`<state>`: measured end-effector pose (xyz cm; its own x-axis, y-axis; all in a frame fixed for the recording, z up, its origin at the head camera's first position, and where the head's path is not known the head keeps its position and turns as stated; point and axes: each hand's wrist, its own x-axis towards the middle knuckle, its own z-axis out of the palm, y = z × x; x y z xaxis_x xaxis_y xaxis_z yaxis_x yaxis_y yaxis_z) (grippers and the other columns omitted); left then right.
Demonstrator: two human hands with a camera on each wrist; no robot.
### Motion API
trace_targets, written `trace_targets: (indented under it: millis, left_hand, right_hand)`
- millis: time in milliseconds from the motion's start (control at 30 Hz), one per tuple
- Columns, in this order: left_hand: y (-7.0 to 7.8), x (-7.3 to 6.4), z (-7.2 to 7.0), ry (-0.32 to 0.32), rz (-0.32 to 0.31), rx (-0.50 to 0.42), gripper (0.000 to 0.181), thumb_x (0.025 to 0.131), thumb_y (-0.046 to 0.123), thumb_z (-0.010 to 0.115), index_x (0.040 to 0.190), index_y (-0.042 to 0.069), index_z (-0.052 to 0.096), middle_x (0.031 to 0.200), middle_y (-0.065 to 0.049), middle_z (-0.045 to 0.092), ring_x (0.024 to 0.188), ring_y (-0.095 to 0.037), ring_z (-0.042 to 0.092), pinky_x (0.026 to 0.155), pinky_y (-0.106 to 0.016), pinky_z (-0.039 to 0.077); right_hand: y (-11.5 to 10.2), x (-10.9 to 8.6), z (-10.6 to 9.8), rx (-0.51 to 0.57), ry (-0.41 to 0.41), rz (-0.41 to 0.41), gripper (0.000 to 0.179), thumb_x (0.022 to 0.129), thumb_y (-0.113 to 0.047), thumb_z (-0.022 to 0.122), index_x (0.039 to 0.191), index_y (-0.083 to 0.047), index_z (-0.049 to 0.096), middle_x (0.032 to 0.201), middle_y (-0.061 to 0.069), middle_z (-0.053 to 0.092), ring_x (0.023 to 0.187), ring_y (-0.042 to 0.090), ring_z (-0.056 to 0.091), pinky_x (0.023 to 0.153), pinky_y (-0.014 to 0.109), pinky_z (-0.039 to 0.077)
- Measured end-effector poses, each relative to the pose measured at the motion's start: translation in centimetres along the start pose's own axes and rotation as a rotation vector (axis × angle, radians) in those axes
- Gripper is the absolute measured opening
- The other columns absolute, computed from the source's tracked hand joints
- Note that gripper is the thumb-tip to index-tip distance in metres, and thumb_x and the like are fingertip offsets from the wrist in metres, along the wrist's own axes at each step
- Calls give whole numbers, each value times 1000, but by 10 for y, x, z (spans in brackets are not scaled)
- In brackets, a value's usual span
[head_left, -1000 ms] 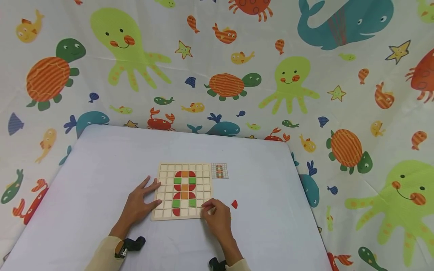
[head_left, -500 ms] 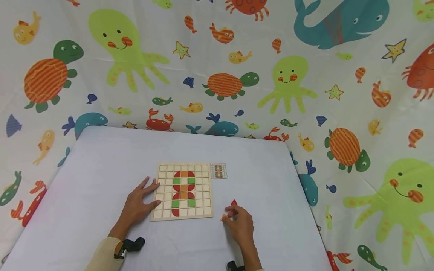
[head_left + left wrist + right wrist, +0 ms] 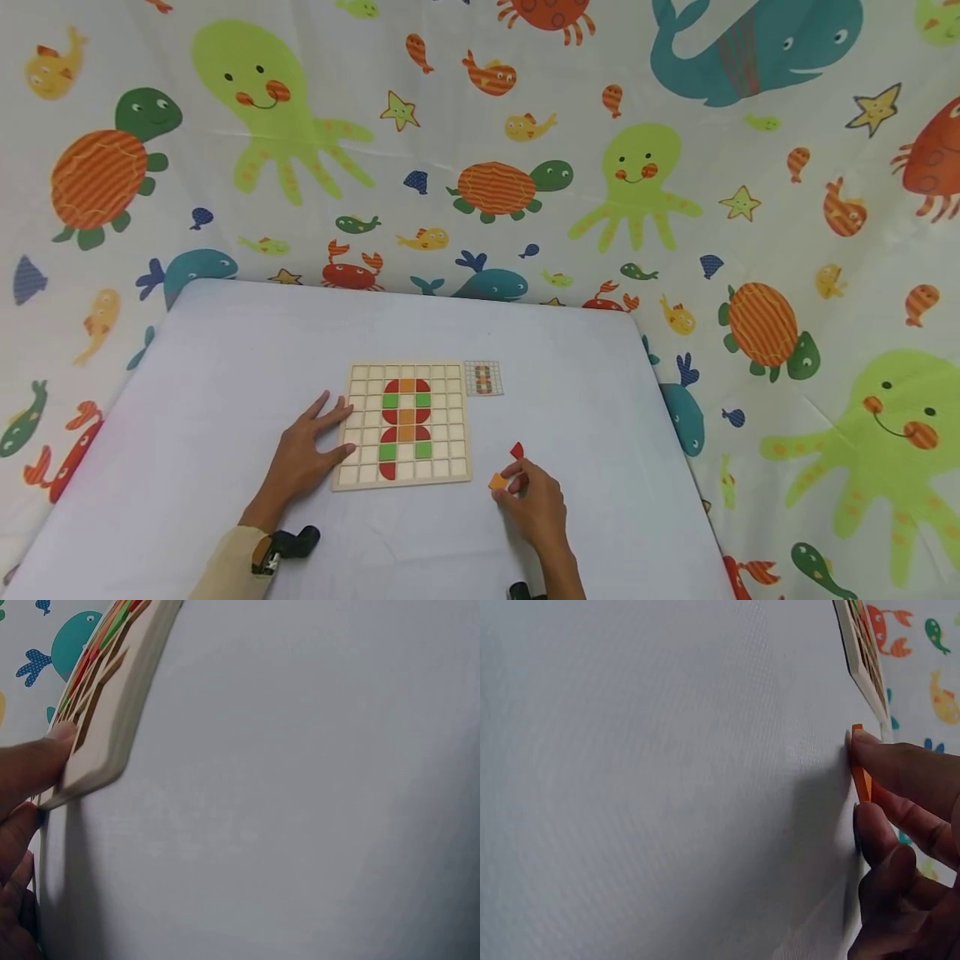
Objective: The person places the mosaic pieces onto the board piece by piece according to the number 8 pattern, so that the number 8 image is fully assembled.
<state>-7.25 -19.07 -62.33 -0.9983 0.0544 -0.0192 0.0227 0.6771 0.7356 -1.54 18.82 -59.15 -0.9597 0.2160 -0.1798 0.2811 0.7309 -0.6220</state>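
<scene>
A square wooden grid board (image 3: 444,399) lies on the white-covered table, with red, green and orange tiles set in its middle columns. My left hand (image 3: 303,454) rests at its left edge, fingers spread; the left wrist view shows the thumb (image 3: 45,761) on the board's face. Right of the board, my right hand (image 3: 538,504) pinches an orange tile (image 3: 861,776) between thumb and fingertips, low over the cloth. A red tile with a curved side (image 3: 517,450) lies just beyond those fingers.
A small pattern card (image 3: 483,378) printed with a coloured grid lies by the board's upper right corner. Behind the table hangs a curtain (image 3: 450,125) with sea animals. The table's right edge (image 3: 675,433) slants down toward the front.
My right hand has moved right, from the board's lower right corner to beside the red tile, and now pinches an orange tile. The left hand has stayed at the board's left edge.
</scene>
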Motion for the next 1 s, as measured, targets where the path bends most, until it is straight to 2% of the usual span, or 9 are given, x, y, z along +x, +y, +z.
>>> trace_targets:
  millis: [233, 367, 533, 633, 767, 1000]
  left_hand:
    - [0, 0, -1, -4, -7, -1, 73, 88, 23, 86, 153, 9, 56, 172, -29, 30, 154, -59, 32, 120, -75, 32]
    - [0, 0, -1, -5, -18, -5, 74, 88, 22, 86, 154, 10, 56, 172, -28, 29, 155, -59, 31, 121, -74, 31]
    - [0, 0, -1, -3, -20, -2, 74, 88, 24, 86, 154, 11, 56, 172, -28, 29, 155, -59, 31, 121, -74, 31]
    - [0, 0, -1, 1, -19, -1, 74, 88, 24, 86, 154, 11, 56, 172, -28, 29, 155, -59, 31, 121, -74, 31]
    - [0, 0, 0, -1, -25, -3, 75, 88, 24, 86, 155, 12, 55, 173, -27, 28, 155, -58, 30, 121, -74, 31]
    - [0, -1, 1, -4, -33, -2, 75, 88, 23, 86, 155, 13, 54, 173, -27, 28, 156, -58, 29, 122, -73, 30]
  right_hand:
    - [-1, 1, 6, 54, 9, -42, 33, 78, -8, 93, 96, -23, 71, 82, -7, 64, 76, 12, 53, 65, 25, 37]
    - [0, 2, 10, 106, 25, -82, 34, 79, -2, 91, 95, -24, 71, 84, -7, 65, 72, 11, 50, 61, 22, 36]
    - [-4, 5, 15, 215, 25, -151, 27, 83, -3, 88, 94, -23, 74, 82, -6, 68, 66, 6, 49, 59, 19, 42]
    - [-13, 6, 18, 267, 24, -192, 26, 84, -4, 88, 94, -25, 76, 83, -5, 70, 62, 5, 48, 57, 19, 42]
    - [-29, 6, 25, 295, 17, -207, 26, 87, -6, 86, 94, -28, 75, 84, -7, 70, 60, 6, 49, 55, 19, 42]
    - [-54, 3, 44, 315, -77, -213, 23, 89, -11, 85, 97, -29, 75, 86, -9, 69, 66, 7, 51, 57, 18, 44]
